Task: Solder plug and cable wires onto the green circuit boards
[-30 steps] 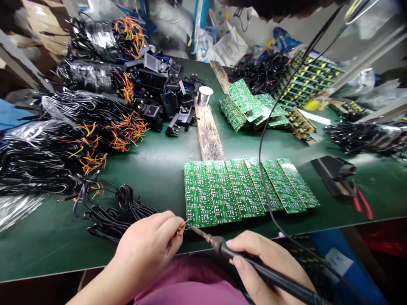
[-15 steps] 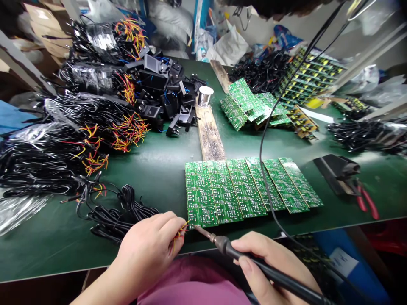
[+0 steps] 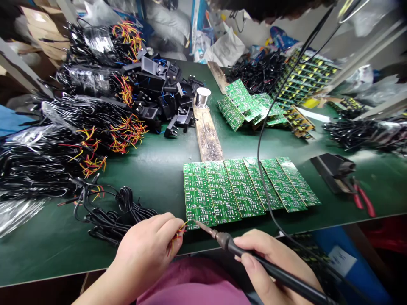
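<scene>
we've got a row of green circuit bds (image 3: pixel 224 190) near the front edge of the green table (image 3: pixel 152 165), approx. six panels side by side & overlapping. at the near l. corner of the leftmost panel we see the tip of the soldering iron (image 3: pixel 225 241); can't tell if it's actually touching.

our r. hand (image 3: pixel 282 250) has the iron's black handle, thumb & fingers closed round it, tip pointing l. our l. hand (image 3: pixel 149 241) is just beside the same corner, fingers pinched shut on some thin red/yellow wires (image 3: pixel 180 231), a few ends poking out twd the bd.

just l. of that hand, a loose coil of black cable (image 3: pixel 127 212) lies on the table. a thin black cord (image 3: pixel 262 169) hangs down across the row.

behind the row a scorched wood strip (image 3: pixel 210 142) runs back, w/ a solder spool (image 3: pixel 202 97) upright on its far part. r. of the row: red-handled cutters (image 3: pixel 364 201) next to a black folded piece (image 3: pixel 332 167).

farther back l., bundled cables (image 3: pixel 79 110) w/ red/yellow ends, then a heap of black plug cases (image 3: pixel 162 89). back r., more green bds (image 3: pixel 240 101) piled loosely, & stacked bds w/ yellow parts (image 3: pixel 308 80).
</scene>
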`<state>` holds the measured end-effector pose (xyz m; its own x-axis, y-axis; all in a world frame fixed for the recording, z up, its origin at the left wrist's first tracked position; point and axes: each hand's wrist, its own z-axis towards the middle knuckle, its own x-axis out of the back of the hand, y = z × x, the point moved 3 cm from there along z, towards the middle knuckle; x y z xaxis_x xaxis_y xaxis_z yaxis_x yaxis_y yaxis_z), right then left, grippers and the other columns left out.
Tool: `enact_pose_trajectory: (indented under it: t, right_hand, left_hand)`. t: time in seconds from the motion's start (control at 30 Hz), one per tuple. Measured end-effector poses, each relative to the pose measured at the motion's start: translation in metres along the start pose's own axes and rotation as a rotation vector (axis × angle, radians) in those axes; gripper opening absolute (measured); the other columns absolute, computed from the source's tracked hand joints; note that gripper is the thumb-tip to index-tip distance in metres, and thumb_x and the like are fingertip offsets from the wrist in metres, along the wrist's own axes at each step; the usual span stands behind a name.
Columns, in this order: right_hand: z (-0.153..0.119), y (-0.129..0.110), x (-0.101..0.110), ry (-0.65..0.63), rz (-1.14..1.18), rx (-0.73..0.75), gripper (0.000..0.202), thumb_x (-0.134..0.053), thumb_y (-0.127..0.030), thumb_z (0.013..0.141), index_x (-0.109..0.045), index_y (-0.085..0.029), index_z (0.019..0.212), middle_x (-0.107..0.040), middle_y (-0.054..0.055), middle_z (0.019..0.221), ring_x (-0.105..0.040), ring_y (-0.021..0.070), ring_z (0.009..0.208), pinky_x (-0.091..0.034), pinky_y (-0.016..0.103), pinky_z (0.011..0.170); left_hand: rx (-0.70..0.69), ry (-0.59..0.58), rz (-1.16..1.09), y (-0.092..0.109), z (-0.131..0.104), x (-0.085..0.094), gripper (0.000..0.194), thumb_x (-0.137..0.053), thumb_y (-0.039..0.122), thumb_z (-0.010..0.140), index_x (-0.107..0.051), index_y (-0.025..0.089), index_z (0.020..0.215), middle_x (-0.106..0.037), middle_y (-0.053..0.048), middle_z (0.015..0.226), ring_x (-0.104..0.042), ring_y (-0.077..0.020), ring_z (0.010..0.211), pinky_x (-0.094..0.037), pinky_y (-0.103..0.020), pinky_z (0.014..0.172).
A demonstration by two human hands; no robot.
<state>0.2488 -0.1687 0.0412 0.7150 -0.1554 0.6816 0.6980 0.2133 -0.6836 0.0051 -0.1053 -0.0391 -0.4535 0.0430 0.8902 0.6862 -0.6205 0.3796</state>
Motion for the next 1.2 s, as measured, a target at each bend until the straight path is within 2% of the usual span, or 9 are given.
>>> enact_pose_trajectory:
  t: [0.27, 0.57, 0.67, 0.8, 0.87, 1.03, 1.2]
  right_hand:
    - [-0.001, 0.005, 0.003, 0.001, 0.009, -0.039, 0.012, -0.060, -0.032, 0.105, -0.070, -0.034, 0.110, -0.078, -0.006, 0.097, -0.078, 0.0131, 0.084, -0.062, 0.017, 0.074]
    - [-0.007, 0.009, 0.003, 0.022, 0.030, -0.068, 0.012, -0.060, -0.037, 0.107, -0.070, -0.034, 0.111, -0.077, -0.006, 0.096, -0.077, 0.0108, 0.080, -0.062, 0.013, 0.073]
    - [-0.008, 0.007, 0.006, 0.030, 0.030, -0.065, 0.012, -0.060, -0.036, 0.106, -0.071, -0.033, 0.110, -0.077, -0.006, 0.095, -0.077, 0.0109, 0.079, -0.062, 0.013, 0.072]
    - [-0.009, 0.012, 0.017, 0.096, -0.015, -0.082, 0.014, -0.059, -0.037, 0.107, -0.072, -0.033, 0.112, -0.078, -0.006, 0.094, -0.077, 0.0105, 0.077, -0.061, 0.012, 0.072]
    - [-0.009, 0.015, 0.022, 0.120, -0.027, -0.088, 0.015, -0.060, -0.037, 0.107, -0.072, -0.033, 0.114, -0.078, -0.006, 0.095, -0.077, 0.0103, 0.078, -0.061, 0.011, 0.073]
    - [-0.007, 0.015, 0.019, 0.081, -0.007, -0.054, 0.014, -0.061, -0.038, 0.106, -0.072, -0.032, 0.111, -0.078, -0.005, 0.093, -0.078, 0.0117, 0.077, -0.061, 0.012, 0.069]
    - [-0.008, 0.015, 0.016, 0.079, 0.030, -0.063, 0.013, -0.062, -0.035, 0.106, -0.073, -0.033, 0.112, -0.079, -0.006, 0.095, -0.079, 0.0109, 0.077, -0.062, 0.010, 0.070]
  left_hand:
    - [-0.008, 0.010, 0.004, 0.000, 0.000, 0.001, 0.013, -0.052, 0.023, 0.105, -0.064, 0.023, 0.101, -0.070, 0.001, 0.084, -0.068, -0.0183, 0.069, -0.049, -0.031, 0.062]
    - [0.012, -0.038, 0.029, 0.000, 0.001, -0.002, 0.013, -0.054, 0.024, 0.104, -0.066, 0.024, 0.104, -0.071, 0.001, 0.086, -0.071, -0.0206, 0.072, -0.053, -0.034, 0.062]
    - [0.025, -0.057, 0.009, 0.000, 0.000, 0.006, 0.017, -0.051, 0.026, 0.106, -0.068, 0.025, 0.106, -0.073, 0.000, 0.092, -0.073, -0.0196, 0.073, -0.055, -0.032, 0.062]
    - [0.090, -0.028, -0.051, -0.001, -0.004, 0.028, 0.023, -0.052, 0.038, 0.109, -0.068, 0.027, 0.121, -0.074, -0.002, 0.117, -0.076, -0.0154, 0.079, -0.057, -0.027, 0.065]
    - [0.103, -0.045, -0.058, 0.000, -0.005, 0.034, 0.022, -0.053, 0.039, 0.109, -0.069, 0.028, 0.119, -0.073, -0.001, 0.116, -0.075, -0.0142, 0.076, -0.056, -0.026, 0.064]
    - [0.180, -0.164, -0.049, 0.007, -0.001, 0.025, 0.021, -0.050, 0.029, 0.107, -0.070, 0.028, 0.109, -0.067, 0.001, 0.099, -0.069, -0.0147, 0.068, -0.054, -0.029, 0.062]
    - [0.171, -0.131, -0.039, 0.015, 0.002, 0.012, 0.020, -0.050, 0.024, 0.105, -0.069, 0.027, 0.104, -0.066, 0.000, 0.095, -0.069, -0.0161, 0.071, -0.053, -0.030, 0.063]
